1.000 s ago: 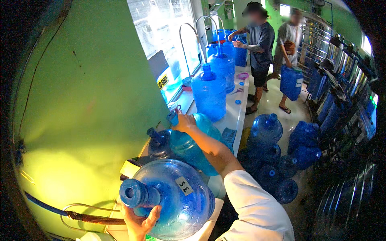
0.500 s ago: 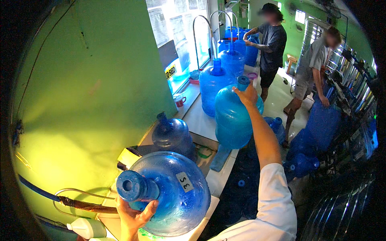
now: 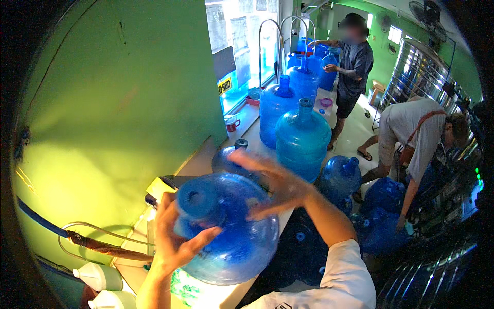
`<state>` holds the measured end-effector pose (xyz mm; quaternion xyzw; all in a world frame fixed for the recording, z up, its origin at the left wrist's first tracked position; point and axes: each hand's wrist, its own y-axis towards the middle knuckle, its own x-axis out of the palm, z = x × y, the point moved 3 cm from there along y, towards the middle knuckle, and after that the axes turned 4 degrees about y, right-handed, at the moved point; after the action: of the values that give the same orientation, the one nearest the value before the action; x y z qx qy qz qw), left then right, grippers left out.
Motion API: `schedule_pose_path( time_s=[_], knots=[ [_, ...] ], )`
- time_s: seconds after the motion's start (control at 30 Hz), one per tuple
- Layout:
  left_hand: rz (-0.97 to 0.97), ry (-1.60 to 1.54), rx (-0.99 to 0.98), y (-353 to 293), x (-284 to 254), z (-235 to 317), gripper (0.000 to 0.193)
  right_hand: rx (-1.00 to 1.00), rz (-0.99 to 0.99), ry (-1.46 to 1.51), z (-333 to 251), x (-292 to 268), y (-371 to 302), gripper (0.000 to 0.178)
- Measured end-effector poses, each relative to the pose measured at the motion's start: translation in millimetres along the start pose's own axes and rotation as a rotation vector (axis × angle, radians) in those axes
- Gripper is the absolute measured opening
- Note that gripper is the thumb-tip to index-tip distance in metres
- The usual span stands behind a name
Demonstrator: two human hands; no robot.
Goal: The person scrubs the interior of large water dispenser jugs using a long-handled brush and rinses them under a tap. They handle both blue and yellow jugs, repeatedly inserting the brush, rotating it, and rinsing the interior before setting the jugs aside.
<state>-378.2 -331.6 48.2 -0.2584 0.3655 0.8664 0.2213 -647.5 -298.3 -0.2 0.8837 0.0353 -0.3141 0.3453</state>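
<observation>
A large blue water jug [image 3: 239,257] is directly in front of me, its neck toward me. My left hand [image 3: 177,237] grips it at the neck, fingers on the far left side and thumb on the near side. My right hand [image 3: 280,188], smeared by motion, passes over the jug's right shoulder with its fingers spread; whether it touches the jug I cannot tell. Beyond it a teal-blue jug [image 3: 303,136] stands upright on the counter. Another darker jug [image 3: 226,162] is partly hidden behind my right hand.
Blue jugs [image 3: 277,113] line the counter under curved metal pipes [image 3: 261,51]. A person in dark clothes [image 3: 355,67] stands at the far end; another in a light shirt [image 3: 411,129] bends over jugs on the floor [image 3: 383,221]. White plastic bottles [image 3: 100,276] lie at lower left.
My right hand has let go of the teal-blue jug's neck and come back over the near jug. The near jug has shifted slightly right and up. The light-shirted person has bent lower.
</observation>
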Motion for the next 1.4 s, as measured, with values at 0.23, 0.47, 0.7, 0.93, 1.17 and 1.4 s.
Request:
schedule_pose_path(
  time_s=[0.23, 0.47, 0.7, 0.93, 1.17, 1.4],
  knots=[
    [-0.184, -0.215, 0.041, 48.7, 36.8, 11.8, 0.063, 0.262, -0.108, 0.11, -39.7, -2.8, 33.0, 0.077],
    [0.298, -0.062, 0.017, -18.9, 38.3, -87.4, 0.073, 0.236, 0.615, -0.194, -79.5, -147.8, 87.2, 0.045],
    [-0.456, 0.176, 0.046, -179.1, 180.1, -167.8, 0.067, -0.245, 0.819, -0.591, 19.1, -180.4, 176.8, 0.061],
    [-0.765, 0.228, -0.133, -256.0, 232.3, -184.8, 0.084, 0.022, 0.892, -0.572, 173.3, -99.1, 205.3, 0.068],
    [-0.767, 0.07, -0.188, -256.4, 229.6, -191.7, 0.082, 0.344, 0.86, -0.742, 283.6, -37.2, 205.9, 0.08],
    [-0.702, -0.011, -0.157, -252.7, 227.2, -192.3, 0.08, 0.635, 0.833, -0.679, 361.7, 6.3, 183.4, 0.1]
  ],
)
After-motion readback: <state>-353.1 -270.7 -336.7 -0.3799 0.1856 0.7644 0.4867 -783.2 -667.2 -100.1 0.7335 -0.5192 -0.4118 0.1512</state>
